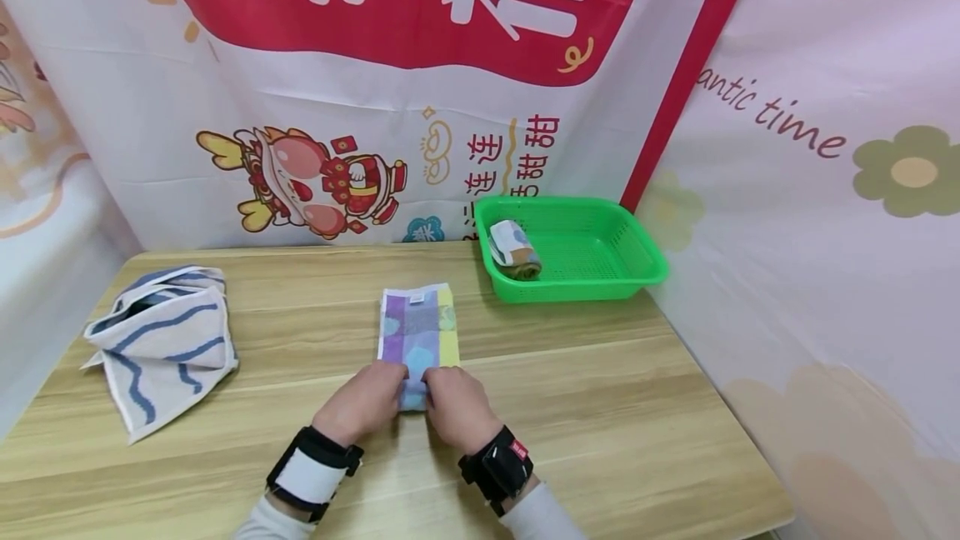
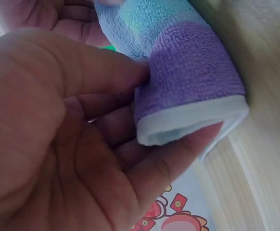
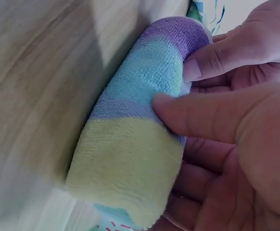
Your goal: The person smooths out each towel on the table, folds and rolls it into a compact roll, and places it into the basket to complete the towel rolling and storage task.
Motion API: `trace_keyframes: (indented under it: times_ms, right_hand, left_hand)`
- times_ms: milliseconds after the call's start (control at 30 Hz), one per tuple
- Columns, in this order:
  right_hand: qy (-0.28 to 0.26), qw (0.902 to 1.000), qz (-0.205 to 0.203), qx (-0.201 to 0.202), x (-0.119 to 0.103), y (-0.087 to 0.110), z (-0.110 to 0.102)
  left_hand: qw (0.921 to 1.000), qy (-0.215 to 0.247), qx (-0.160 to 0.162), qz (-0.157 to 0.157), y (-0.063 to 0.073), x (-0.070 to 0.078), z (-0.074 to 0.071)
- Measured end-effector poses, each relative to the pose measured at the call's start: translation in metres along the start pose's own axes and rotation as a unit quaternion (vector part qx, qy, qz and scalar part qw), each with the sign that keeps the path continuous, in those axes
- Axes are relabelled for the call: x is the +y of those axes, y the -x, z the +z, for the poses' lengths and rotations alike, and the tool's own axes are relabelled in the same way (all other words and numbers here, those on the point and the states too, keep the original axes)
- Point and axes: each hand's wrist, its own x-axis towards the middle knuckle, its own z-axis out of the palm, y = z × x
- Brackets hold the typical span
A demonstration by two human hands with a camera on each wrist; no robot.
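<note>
A small towel (image 1: 420, 323) in purple, blue and yellow blocks lies folded in a narrow strip at the middle of the table. Its near end is between my left hand (image 1: 367, 398) and my right hand (image 1: 461, 407), which sit side by side. In the left wrist view, the left thumb presses on the purple part (image 2: 193, 72) while fingers reach under the white-edged fold. The right wrist view shows the right thumb on top of the rounded, rolled-over end (image 3: 125, 159), its other fingers behind and partly hidden.
At the back right stands a green plastic basket (image 1: 652, 267) with a rolled towel (image 1: 513, 248) at its left end. A white towel with blue wavy stripes (image 1: 168, 348) lies crumpled at the left of the wooden table (image 1: 600, 440). Printed cloths hang behind and on the right.
</note>
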Motion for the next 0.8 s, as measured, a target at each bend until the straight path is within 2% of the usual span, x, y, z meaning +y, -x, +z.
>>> trace_keyframes:
  times_ms: [167,267,433,567,667,800]
  right_hand:
    - [-0.006,0.9997,-0.007,-0.024,0.001,-0.004,0.0]
    - [-0.014,0.9993,-0.007,-0.035,0.001,-0.006,-0.002]
    - [-0.03,0.9982,0.011,-0.051,0.003,-0.01,-0.008]
    - [-0.049,0.9964,0.018,-0.067,0.004,-0.012,-0.011]
    - [-0.055,0.997,0.012,-0.054,0.004,-0.013,-0.011]
    - [-0.063,0.9979,0.007,0.008,0.005,-0.012,-0.012]
  left_hand:
    - [0.9992,0.029,-0.027,-0.011,-0.001,0.001,-0.005]
    - [0.9976,0.06,-0.033,0.0,-0.001,0.0,-0.01]
    - [0.9939,0.101,-0.027,0.035,-0.002,-0.002,-0.018]
    - [0.9947,0.084,-0.032,0.049,-0.002,-0.004,-0.02]
    - [0.9956,0.069,-0.03,0.057,-0.001,-0.007,-0.016]
    - [0.9966,0.05,-0.031,0.057,-0.004,-0.01,-0.011]
